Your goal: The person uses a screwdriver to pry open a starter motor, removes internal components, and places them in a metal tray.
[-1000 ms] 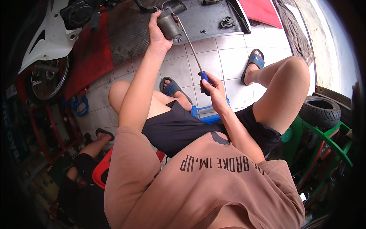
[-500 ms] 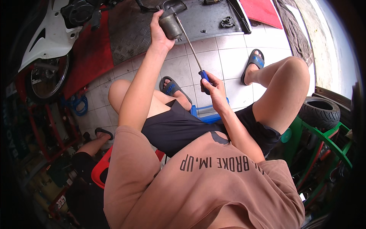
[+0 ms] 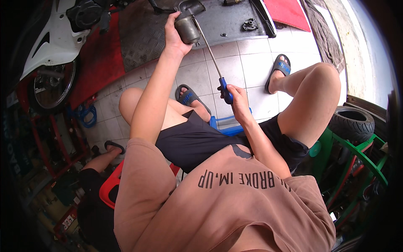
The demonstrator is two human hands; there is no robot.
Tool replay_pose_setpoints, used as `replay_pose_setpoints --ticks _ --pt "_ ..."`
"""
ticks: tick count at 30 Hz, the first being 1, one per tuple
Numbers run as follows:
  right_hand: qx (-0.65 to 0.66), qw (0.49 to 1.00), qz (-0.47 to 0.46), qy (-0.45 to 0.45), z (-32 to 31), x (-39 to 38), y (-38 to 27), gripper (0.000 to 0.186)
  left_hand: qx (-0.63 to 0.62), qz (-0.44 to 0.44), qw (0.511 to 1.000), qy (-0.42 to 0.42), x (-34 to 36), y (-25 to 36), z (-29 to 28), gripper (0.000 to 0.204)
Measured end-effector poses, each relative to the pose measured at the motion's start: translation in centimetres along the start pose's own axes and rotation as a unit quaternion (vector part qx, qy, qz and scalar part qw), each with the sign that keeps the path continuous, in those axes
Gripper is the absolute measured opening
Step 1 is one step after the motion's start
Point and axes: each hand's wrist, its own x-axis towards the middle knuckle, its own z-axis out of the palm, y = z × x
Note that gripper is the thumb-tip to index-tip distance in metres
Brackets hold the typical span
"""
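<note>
My left hand (image 3: 174,40) is closed around a grey cylindrical metal part (image 3: 188,30), with a dark fitting (image 3: 196,7) at its top. My right hand (image 3: 235,98) grips the blue handle of a long screwdriver (image 3: 224,84); its steel shaft runs up to the upper right side of the metal part, where I cannot make out the tip's exact contact. Just behind lies a metal platform (image 3: 226,33) bearing a small dark casting (image 3: 250,24).
A white motorbike (image 3: 58,46) stands upper left on red flooring. A spare tire (image 3: 352,126) rests by a green frame (image 3: 369,155) at right. A blue hose coil (image 3: 88,115), red stool (image 3: 110,190) and co-worker's leg (image 3: 105,159) are lower left; blue plastic (image 3: 231,130) lies between my legs.
My right hand's grip on the screwdriver has rotated, showing more of the blue handle. My left hand and the metal part shifted slightly right early on. The co-worker's body has moved slightly.
</note>
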Motion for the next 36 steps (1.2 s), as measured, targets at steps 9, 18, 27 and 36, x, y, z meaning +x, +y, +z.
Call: replay_pose_setpoints --ticks 9,18,27,36 --pt "-0.023 0.998 -0.045 0.021 1.4 -1.1 -0.9 0.019 0.019 -0.012 1.0 0.011 0.0 -0.7 0.1 0.031" --pt "-0.014 0.999 -0.045 -0.006 0.7 -0.6 0.1 0.027 -0.001 -0.015 1.0 0.013 -0.3 -0.3 0.2 0.03" --pt "0.041 0.998 -0.003 -0.042 0.5 -2.1 -2.1 0.033 -0.039 -0.018 0.999 0.012 -1.4 0.3 1.1 0.029" --pt "0.143 0.987 -0.027 -0.064 0.4 -3.0 -1.9 0.026 -0.068 0.002 0.998 0.013 -0.9 -0.5 0.0 0.033"
